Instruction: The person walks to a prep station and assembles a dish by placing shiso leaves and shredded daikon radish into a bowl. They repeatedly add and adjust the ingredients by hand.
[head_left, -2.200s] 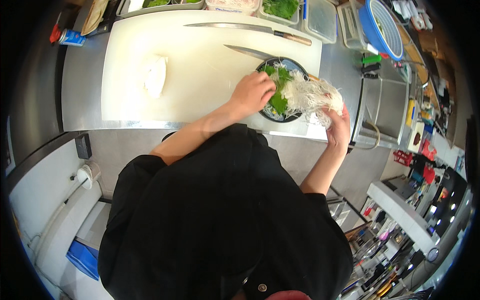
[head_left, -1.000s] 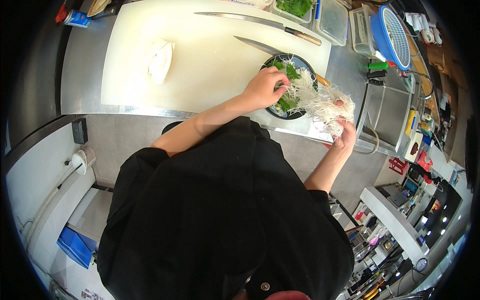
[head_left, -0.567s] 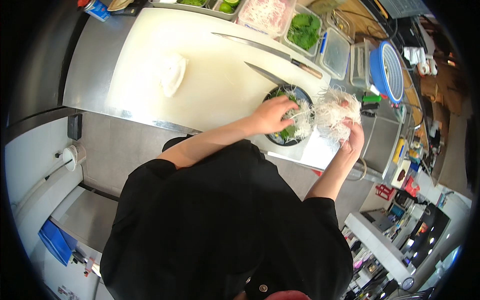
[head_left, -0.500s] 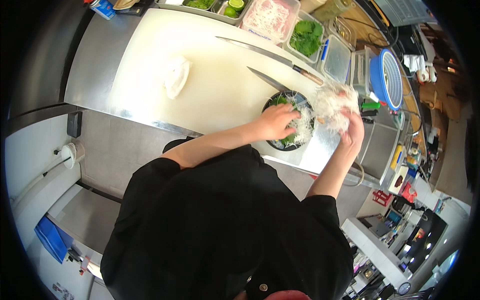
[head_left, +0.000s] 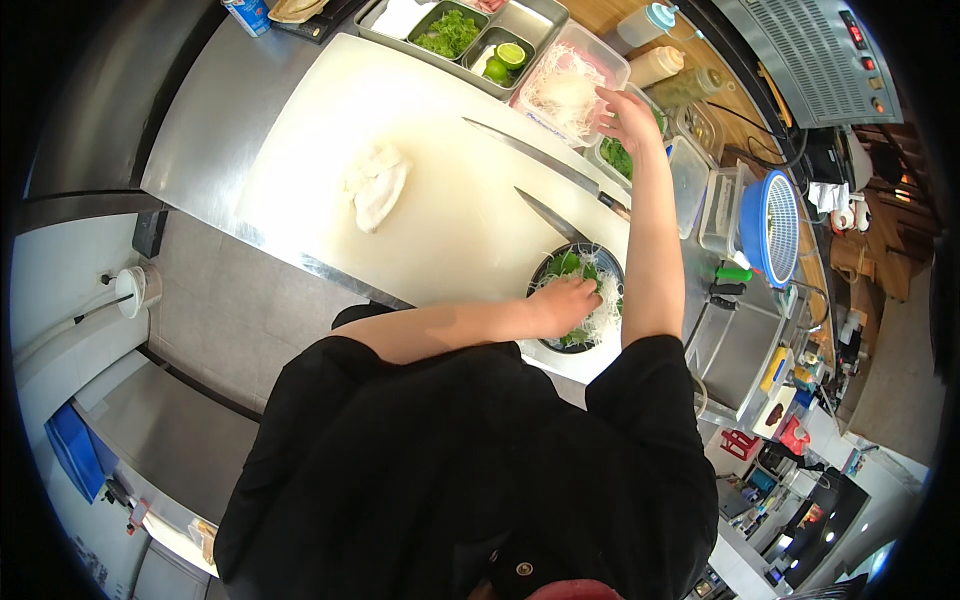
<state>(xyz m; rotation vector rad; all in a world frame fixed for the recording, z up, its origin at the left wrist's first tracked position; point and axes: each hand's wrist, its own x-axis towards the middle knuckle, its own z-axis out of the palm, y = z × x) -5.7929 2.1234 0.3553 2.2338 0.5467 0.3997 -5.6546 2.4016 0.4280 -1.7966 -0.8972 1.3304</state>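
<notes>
My left hand [head_left: 566, 306] is at the black round bowl [head_left: 537, 272] on the right part of the cutting board. Its fingers are bent together on the white vegetable shreds [head_left: 603, 318]; green leaves [head_left: 570, 263] show around them. My right hand [head_left: 630, 120] reaches over the right side of the clear plastic container [head_left: 622, 72], its fingers apart and nothing visible in them. Inside it lies a heap of thin white shreds [head_left: 568, 92]. Two knives, a long one [head_left: 535, 155] and a shorter one [head_left: 548, 213], lie on the board between both hands.
A crumpled white cloth-like thing [head_left: 380, 190] lies on the white cutting board [head_left: 300, 150]. Behind stand a metal tray [head_left: 395, 38] with greens and limes, and squeeze bottles [head_left: 655, 66]. To the right are a blue basket [head_left: 768, 225] and a metal sink [head_left: 735, 345].
My right hand has moved from beside the bowl up to the plastic container, and the bundle of white shreds has left it. My left hand stays at the bowl, its fingers lower on the shreds.
</notes>
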